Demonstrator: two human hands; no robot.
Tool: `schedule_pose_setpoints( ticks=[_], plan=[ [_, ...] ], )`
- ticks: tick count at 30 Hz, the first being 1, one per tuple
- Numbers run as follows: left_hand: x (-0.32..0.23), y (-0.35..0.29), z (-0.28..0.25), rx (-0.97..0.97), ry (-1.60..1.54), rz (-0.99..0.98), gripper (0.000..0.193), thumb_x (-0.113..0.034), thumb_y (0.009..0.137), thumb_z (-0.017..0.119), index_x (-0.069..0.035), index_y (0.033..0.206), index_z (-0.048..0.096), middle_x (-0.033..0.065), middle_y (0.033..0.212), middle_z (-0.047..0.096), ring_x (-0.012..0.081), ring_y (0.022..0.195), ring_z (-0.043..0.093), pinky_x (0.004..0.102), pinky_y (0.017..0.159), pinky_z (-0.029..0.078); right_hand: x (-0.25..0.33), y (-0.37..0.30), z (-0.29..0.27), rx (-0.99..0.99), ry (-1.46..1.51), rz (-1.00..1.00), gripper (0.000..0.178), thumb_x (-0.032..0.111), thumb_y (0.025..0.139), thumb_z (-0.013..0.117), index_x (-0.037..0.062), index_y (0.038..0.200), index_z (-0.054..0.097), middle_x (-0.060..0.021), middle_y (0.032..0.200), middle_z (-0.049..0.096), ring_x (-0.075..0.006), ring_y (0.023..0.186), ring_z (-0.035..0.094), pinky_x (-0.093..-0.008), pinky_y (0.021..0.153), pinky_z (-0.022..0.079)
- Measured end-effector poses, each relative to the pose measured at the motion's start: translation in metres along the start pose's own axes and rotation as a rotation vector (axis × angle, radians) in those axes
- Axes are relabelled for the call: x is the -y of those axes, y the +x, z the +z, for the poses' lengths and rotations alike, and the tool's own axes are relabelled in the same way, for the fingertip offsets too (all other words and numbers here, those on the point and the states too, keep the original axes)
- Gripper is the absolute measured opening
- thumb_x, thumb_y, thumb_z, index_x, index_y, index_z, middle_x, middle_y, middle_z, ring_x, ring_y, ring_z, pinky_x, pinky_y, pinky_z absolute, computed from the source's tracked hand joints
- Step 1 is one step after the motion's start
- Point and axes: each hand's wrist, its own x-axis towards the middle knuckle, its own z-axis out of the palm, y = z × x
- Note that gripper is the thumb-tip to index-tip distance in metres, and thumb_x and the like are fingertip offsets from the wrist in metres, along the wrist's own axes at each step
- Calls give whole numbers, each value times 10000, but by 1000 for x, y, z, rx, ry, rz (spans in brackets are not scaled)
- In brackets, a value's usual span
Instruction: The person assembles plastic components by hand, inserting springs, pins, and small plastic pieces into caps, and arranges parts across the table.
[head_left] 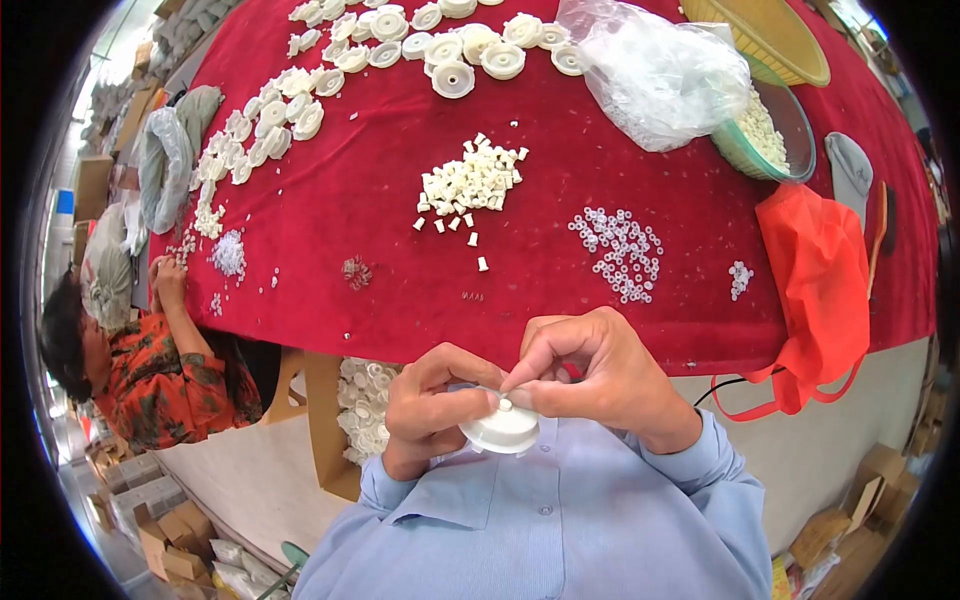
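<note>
White domed disc [500,432]: sits right between the two hands, just off the table's near edge, in front of the blue shirt [560,510]; knob side up, wide rim below.

Left hand [440,405]: pinches the disc from its left side, thumb along the top, fingertips right up by the small central knob [505,405].

Right hand [600,370]: comes in opposite, thumb and forefinger pressed together at that same knob; any tiny piece caught between the tips, cannot tell.

View of the disc: upper part blocked by both hands, knob peeking through between the thumbs.

Red tablecloth [540,280]: carries small spring-like pieces [472,296] just beyond the hands, and a heap of cream pegs [465,183] farther up.

Right of the pegs: translucent rings [618,250] in a loose patch, plus a smaller ring cluster [740,280] beside a red bag [815,270].

Far side: more white discs [453,78], spread and partly stacked, near a clear plastic bag [650,75].

Green bowl [738,152]: holds small cream pieces [765,130], right up against the plastic bag; yellow basket [785,40] just behind, contents hidden.

Cardboard box [325,400]: down below the table edge on the left, loaded with white ring-shaped parts [365,405].

Co-worker [165,390]: sits at far left, hands [168,285] together at the table edge.
</note>
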Motion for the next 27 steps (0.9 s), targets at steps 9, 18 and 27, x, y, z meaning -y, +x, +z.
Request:
schedule_pose_setpoints(
  ticks=[9,18,27],
  plan=[
    [1,3,-2,-28,-5,51,185,23,827,688,5,1007,729,234,989,692,247,794,725,296,632,589,-5,-1,11,-53,358,150,99,35,847,788,-12,933,804,-43,844,692,-91,762,637,-229,669,481],
    [1,12,2,-108,167,177,323,-29,741,861,-17,1034,728,168,890,719,237,734,738,308,590,601,-7,-9,15,-40,129,-33,180,88,903,763,-22,1044,778,-80,954,691,-117,863,625,-259,748,489],
    [-5,10,4,-137,375,152,311,-38,744,870,10,1005,709,147,884,742,253,742,754,323,574,603,-19,-10,20,-115,-33,-263,169,125,942,772,12,1066,788,-56,912,671,-89,794,600,-240,690,471]
  ],
)
